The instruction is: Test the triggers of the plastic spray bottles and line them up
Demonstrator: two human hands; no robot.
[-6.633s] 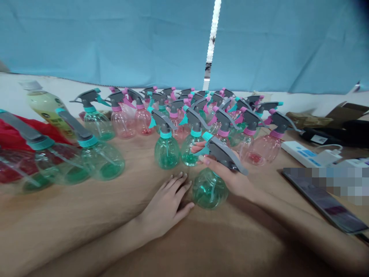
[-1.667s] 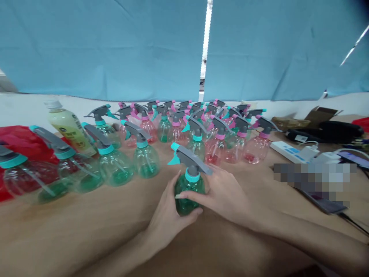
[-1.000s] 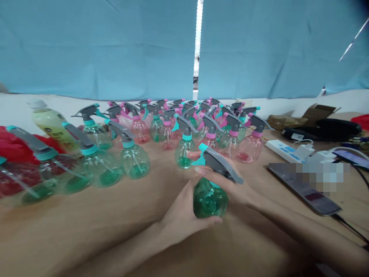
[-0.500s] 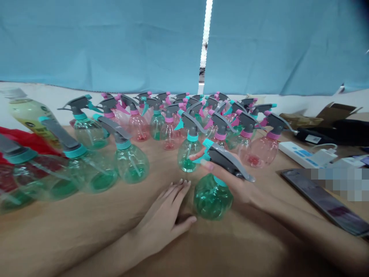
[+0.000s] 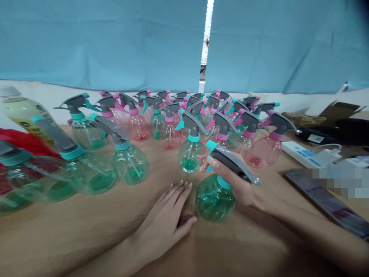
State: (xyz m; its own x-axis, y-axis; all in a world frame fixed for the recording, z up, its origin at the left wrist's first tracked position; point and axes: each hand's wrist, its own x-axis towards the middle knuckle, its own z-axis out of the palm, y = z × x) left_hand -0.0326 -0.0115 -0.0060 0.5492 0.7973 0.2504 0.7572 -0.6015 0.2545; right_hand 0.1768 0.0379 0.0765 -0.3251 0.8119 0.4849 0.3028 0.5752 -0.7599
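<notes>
My right hand grips a green spray bottle around its neck and grey trigger head, with fingers by the turquoise trigger. The bottle tilts slightly, and I cannot tell whether its base touches the table. Flat on the wooden table lies my left hand, its fingers stretched out and thumb apart, just left of that bottle and holding nothing. Another green spray bottle stands directly beyond the two hands. A green spray bottle with a turquoise collar stands farther left.
Several pink spray bottles and green ones crowd the back of the table. At left are more green bottles, a large yellowish bottle and red cloth. A phone, power strip and open cardboard box lie right.
The fingers of my right hand have curled farther around the trigger of the held bottle, which has turned a little more upright. My left hand has stayed flat in place.
</notes>
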